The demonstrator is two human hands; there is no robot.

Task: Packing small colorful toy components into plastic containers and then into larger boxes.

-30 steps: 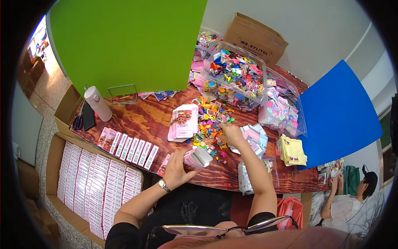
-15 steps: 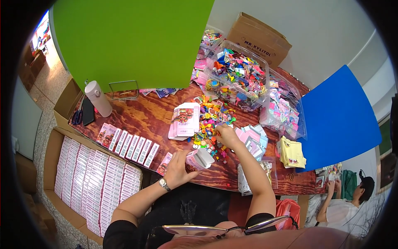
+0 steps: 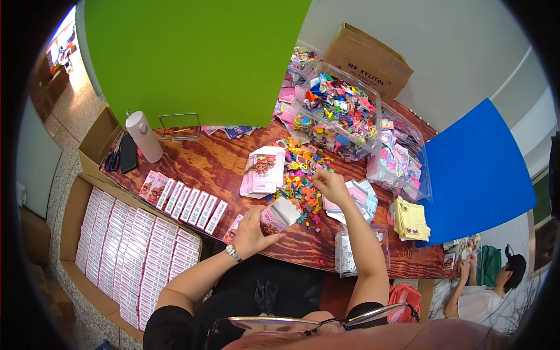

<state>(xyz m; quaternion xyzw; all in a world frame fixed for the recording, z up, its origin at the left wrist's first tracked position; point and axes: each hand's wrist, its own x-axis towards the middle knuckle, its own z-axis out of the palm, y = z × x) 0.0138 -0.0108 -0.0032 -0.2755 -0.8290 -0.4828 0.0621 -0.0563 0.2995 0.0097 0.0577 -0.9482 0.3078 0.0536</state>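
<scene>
The right forearm covers part of the white packets [image 3: 344, 252] and loose cards [image 3: 363, 195] on the table [image 3: 213, 160]. A flat pink carton [image 3: 233, 229] lies partly behind the left hand [image 3: 254, 232], and the upper edge cuts off the green board [image 3: 186, 58]. What lies deep inside the held carton [image 3: 279, 217] is hard to make out.

Small bright toys [image 3: 300, 166] are heaped at mid-table, just beside a stack of flat cartons [image 3: 262, 172]. Behind the heap stands a clear tub [image 3: 378, 125] crammed with more toys; yellow packets [image 3: 411, 220] sit near a blue panel [image 3: 478, 175]. Closed cartons [image 3: 201, 211] line the table's left part, above a cardboard box [image 3: 71, 233] packed with rows of them. A bottle [image 3: 143, 137] stands upright beside a phone [image 3: 128, 153]. Another person [image 3: 484, 298] works at the far right.

The left hand grips the tilted pink carton near the table's front edge, thumb on its near side, open end facing away from the palm. The right hand [image 3: 329, 185] is over the heap's right side, fingers curled together; whether they pinch a toy cannot be told.
</scene>
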